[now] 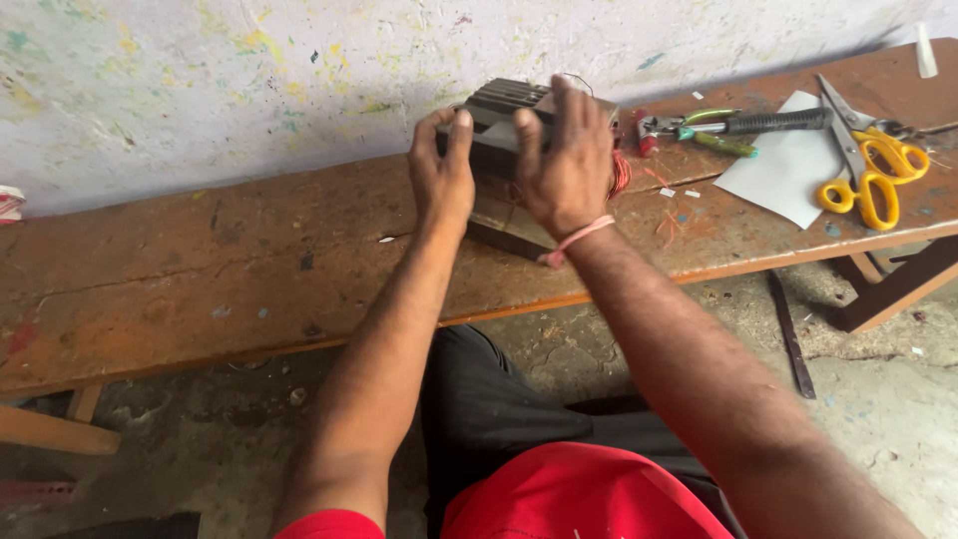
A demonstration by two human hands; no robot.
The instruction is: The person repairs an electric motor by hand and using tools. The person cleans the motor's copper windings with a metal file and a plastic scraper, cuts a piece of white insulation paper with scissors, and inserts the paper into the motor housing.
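Observation:
A dark ribbed metal block, like a small motor body (496,135), stands on the wooden bench (249,269) near the wall. My left hand (442,172) grips its left side, fingers curled over the top edge. On the block's right side and top lies my right hand (565,165), fingers spread; a pink thread band circles that wrist. Reddish copper wire (621,175) shows at the block's right, partly hidden by my right hand.
To the right on the bench lie pliers with a dark grip (738,124), a white paper sheet (788,170) and yellow-handled scissors (870,170). A paint-flecked wall rises behind. Below are a concrete floor and my knees in dark trousers.

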